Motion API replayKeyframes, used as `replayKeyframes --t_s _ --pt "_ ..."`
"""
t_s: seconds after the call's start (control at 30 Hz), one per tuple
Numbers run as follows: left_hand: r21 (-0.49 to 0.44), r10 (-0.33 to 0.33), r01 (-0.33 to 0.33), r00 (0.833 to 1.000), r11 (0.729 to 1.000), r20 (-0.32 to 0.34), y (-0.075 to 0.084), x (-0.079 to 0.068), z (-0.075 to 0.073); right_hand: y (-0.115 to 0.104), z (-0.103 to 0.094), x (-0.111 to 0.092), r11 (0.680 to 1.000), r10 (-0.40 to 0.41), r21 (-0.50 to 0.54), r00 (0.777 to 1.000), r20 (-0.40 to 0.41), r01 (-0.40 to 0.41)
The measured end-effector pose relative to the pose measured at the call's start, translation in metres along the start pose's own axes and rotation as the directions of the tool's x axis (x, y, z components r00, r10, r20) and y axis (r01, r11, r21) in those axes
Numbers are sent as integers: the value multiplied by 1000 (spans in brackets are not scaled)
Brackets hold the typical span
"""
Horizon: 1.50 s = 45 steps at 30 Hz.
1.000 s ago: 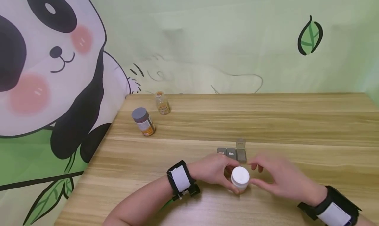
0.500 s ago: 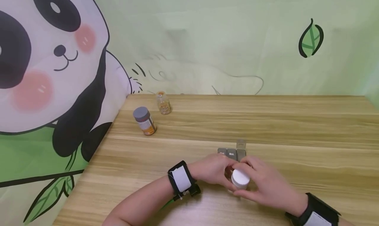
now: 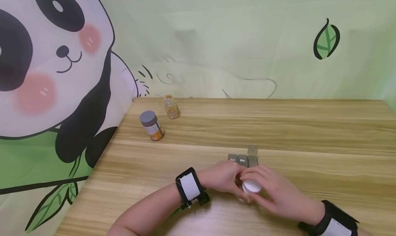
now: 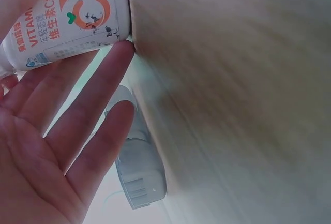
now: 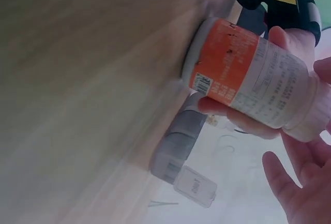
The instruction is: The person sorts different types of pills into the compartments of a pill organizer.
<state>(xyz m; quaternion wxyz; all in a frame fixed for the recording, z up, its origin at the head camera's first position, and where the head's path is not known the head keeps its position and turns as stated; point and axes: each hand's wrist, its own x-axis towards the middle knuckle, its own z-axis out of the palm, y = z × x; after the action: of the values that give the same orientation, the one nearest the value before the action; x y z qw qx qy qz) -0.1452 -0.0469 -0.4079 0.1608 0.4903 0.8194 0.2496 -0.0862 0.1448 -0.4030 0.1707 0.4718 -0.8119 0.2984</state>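
A white vitamin C bottle point(image 4: 77, 19) with an orange label stands on the table, its white cap point(image 3: 252, 186) uppermost. My left hand point(image 3: 221, 177) holds it around the body from the left. From the right, my right hand point(image 3: 275, 191) grips the cap between thumb and fingers. Just behind the hands lies a grey pill organizer point(image 3: 242, 160) with day names on its lids; its rightmost lid point(image 5: 195, 187) is raised. The hands hide the organizer's front in the head view.
On the wooden table point(image 3: 309, 133), a dark bottle with a grey lid point(image 3: 152, 125) stands at the back left. Behind it is a small clear bottle point(image 3: 172, 107) with yellowish contents. A panda-printed cloth point(image 3: 216, 40) hangs at the table's back edge.
My right hand has moved left from beside the bottle onto its cap, and its fingers now close around it. The left hand has kept its hold on the bottle.
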Motion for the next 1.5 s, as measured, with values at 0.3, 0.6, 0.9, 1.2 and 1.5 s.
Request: replayKeyframes --t_s 0.3,0.6,0.9,1.2,1.5 --pt "-23 15 -15 1000 1000 -1 -1 0 1 0 -5 -9 995 101 26 993 -52 -100" --pt "-36 46 -46 999 998 1 -1 0 0 -4 -7 -14 900 432 -41 901 -31 -433" --pt "-100 65 -64 998 993 -1 -1 -1 0 -6 0 -4 899 432 -57 901 -35 -434" --pt "-70 50 -51 999 996 -4 -1 0 0 2 -7 -6 946 325 15 946 -11 -325" --pt "-72 54 -55 998 996 -11 -1 -1 1 11 -18 -14 975 219 32 976 14 -219"
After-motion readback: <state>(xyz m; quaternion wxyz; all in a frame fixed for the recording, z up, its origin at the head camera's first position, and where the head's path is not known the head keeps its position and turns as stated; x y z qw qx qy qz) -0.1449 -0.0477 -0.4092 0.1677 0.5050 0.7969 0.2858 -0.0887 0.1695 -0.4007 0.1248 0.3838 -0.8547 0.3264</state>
